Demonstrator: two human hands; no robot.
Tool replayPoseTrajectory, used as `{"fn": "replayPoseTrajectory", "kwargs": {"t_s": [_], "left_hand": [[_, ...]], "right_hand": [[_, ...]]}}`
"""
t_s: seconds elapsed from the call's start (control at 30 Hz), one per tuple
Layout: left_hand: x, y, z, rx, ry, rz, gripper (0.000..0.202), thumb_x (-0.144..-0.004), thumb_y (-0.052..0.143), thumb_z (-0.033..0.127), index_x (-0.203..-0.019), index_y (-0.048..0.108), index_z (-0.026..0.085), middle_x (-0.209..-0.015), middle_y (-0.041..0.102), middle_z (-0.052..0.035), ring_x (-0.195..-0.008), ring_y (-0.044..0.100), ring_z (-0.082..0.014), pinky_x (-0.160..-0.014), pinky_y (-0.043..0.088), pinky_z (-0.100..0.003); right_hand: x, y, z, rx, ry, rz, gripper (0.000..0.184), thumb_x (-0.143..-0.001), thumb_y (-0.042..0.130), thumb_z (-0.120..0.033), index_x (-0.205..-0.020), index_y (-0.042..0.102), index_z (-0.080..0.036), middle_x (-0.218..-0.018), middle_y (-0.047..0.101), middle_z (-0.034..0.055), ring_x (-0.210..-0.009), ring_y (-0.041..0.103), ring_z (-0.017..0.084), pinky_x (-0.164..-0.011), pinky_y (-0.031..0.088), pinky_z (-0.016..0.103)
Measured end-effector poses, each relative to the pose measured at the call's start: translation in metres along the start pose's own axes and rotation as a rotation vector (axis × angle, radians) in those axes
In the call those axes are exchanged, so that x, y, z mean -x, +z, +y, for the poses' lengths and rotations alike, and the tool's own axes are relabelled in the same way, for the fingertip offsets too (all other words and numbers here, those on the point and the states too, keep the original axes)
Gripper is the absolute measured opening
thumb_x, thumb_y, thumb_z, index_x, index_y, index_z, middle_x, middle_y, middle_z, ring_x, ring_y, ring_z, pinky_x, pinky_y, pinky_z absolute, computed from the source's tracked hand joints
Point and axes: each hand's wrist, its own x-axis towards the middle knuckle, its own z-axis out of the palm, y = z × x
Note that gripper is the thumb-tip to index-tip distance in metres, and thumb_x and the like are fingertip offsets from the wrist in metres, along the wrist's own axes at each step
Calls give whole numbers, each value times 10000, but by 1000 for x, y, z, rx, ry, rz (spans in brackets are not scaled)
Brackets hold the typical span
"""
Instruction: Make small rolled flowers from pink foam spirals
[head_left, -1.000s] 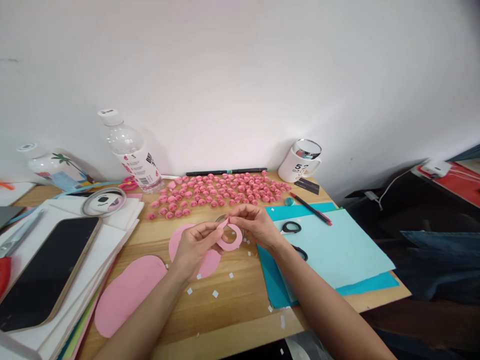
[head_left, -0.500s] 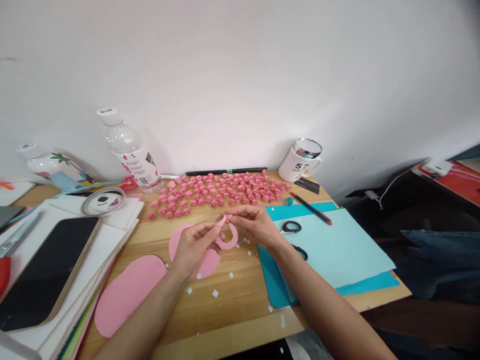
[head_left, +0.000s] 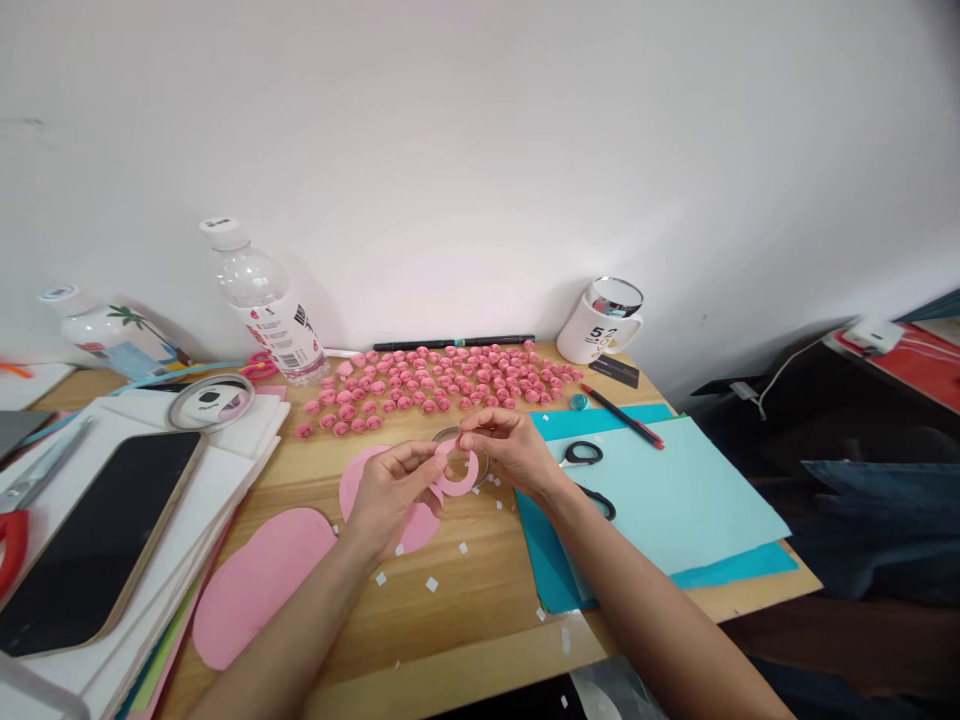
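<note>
Between my hands is a curled pink paper strip (head_left: 459, 484), bent into an open loop above the table. My left hand (head_left: 397, 485) is closed, pinching the strip's left side between thumb and fingers. The fingertips of my right hand (head_left: 502, 447) pinch its upper end, where a small roll seems to sit, mostly hidden by the fingers. Behind the strip a roll of clear tape (head_left: 482, 470) shows in part. Pink paper circles (head_left: 356, 480) lie under my left hand. Many rolled pink paper roses (head_left: 450, 380) spread across the table beyond both hands.
Right of my hands, black-handled scissors (head_left: 583, 454) lie on light blue paper (head_left: 675, 490) near a pen (head_left: 622, 415). A mug (head_left: 589, 333) and a bottle (head_left: 274, 320) stand by the wall. At left, a phone (head_left: 101, 540) rests on stacked paper. White scraps (head_left: 432, 584) dot the table.
My right fingers have shifted slightly along the strip's upper end, and the twisted end that stood up is now tucked at the fingertips. The left hand keeps its pinch.
</note>
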Motion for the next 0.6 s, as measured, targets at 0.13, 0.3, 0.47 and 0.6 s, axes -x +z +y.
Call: {"fn": "replayPoseTrajectory", "kwargs": {"t_s": [0.13, 0.3, 0.47, 0.6], "left_hand": [[-1, 0, 0, 5, 5, 20, 252, -642, 713, 295, -828, 679, 128, -639, 653, -29, -485, 558, -107, -421, 431, -211], [-1, -1, -1, 0, 11, 19, 222, -650, 709, 282, -814, 686, 135, -630, 651, -19, -488, 553, -101, -445, 432, -213], [0, -1, 0, -23, 11, -25, 225, -647, 714, 269, -815, 683, 123, -666, 670, -36, -497, 552, -94, -458, 429, -203], [0, 0, 1, -33, -4, -24, 240, -636, 721, 268, -819, 675, 120, -645, 665, -27, -480, 544, -87, -461, 436, -203]], "right_hand": [[0, 1, -2, 36, 0, -25, 154, -652, 724, -245, -797, 704, -197, -795, 698, 21, -727, 628, 133, -713, 482, 266], [0, 0, -1, 13, -3, -27, 137, -652, 723, -231, -779, 695, -187, -754, 696, 14, -689, 627, 125, -685, 485, 257], [0, 2, 1, -30, -1, -34, 159, -603, 756, -217, -710, 649, -170, -648, 667, -7, -573, 597, 102, -575, 467, 228], [0, 3, 4, -29, -3, -8, 183, -559, 780, -201, -673, 642, -167, -629, 661, -19, -547, 588, 93, -545, 459, 213]]}}
